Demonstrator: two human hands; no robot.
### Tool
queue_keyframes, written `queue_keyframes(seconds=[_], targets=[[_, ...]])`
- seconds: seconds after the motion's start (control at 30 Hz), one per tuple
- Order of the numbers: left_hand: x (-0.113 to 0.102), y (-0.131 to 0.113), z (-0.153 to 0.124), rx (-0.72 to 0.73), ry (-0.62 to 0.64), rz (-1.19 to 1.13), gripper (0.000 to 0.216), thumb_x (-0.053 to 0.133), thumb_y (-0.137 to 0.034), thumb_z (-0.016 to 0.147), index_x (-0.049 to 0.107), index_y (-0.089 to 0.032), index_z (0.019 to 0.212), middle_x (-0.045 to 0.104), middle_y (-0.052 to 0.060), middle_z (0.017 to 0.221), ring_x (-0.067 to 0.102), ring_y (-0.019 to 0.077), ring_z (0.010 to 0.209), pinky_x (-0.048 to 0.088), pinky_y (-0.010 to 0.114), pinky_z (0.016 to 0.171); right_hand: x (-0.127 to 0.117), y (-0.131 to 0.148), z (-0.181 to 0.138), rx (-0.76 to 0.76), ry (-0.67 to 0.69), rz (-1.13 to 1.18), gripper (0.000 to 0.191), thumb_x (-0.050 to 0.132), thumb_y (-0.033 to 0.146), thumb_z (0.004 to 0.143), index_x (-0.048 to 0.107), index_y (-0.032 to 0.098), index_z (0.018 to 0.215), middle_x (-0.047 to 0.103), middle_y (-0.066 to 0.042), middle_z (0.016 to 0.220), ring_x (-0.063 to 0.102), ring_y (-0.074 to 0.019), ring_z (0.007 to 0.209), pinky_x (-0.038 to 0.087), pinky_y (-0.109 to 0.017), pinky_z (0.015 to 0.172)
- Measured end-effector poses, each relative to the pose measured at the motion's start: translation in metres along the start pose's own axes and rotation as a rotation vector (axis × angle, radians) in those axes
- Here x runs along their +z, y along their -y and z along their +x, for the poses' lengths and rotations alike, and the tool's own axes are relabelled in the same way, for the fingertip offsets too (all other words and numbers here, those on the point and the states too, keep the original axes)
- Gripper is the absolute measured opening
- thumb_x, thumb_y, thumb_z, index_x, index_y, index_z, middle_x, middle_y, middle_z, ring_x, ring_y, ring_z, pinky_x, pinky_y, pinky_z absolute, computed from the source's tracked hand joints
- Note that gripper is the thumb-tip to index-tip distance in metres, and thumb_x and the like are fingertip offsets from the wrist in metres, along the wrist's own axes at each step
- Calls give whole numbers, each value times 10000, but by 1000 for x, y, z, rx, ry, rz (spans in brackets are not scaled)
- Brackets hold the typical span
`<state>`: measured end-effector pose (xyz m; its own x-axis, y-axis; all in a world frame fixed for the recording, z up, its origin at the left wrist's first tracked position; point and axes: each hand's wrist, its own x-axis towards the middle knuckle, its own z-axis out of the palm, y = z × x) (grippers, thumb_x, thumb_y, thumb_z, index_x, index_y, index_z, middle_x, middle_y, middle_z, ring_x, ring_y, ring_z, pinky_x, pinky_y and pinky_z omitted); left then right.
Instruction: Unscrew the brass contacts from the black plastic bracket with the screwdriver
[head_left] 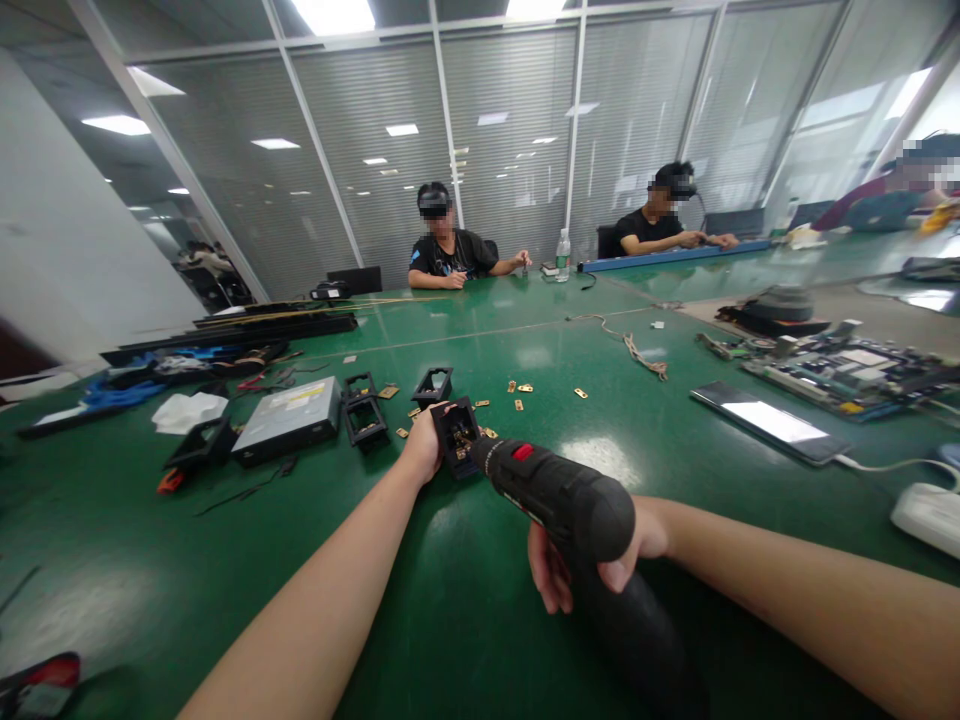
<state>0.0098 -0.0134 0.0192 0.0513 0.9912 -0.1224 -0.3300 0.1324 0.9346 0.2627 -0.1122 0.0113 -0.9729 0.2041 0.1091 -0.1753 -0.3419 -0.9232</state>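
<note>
My left hand (425,447) is closed on the left side of a black box-shaped frame (455,412), tilted so its open face looks toward me. Small brass-coloured parts show inside it. Around the grip of a black cordless drill (570,490) with a red switch, my right hand (555,565) is wrapped. The drill's nose points left into or against the frame's right side; its tip is hidden. Loose brass plates (519,405) lie on the green table just behind. More black frames (366,422) stand to the left, another black frame (433,385) behind.
A silver disc drive (289,420) and white tissue (189,411) lie left. To the right are a phone (765,422) with a cable, circuit boards (832,375) and a white adapter (926,518). Several people sit across the green table (420,630), near a bottle (562,255).
</note>
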Motion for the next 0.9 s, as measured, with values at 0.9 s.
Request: queue_keyframes(seconds=[0.9], targets=[[1,-1,0,5,21,-1,201,685,-379,765,670,-180,793,735,78,678,748,281,641,598,383,653,2,2,1,-9,4,-18,598,966,413,680,744,50,1101,774,-139,967,738,-173,830,586,-266,801]])
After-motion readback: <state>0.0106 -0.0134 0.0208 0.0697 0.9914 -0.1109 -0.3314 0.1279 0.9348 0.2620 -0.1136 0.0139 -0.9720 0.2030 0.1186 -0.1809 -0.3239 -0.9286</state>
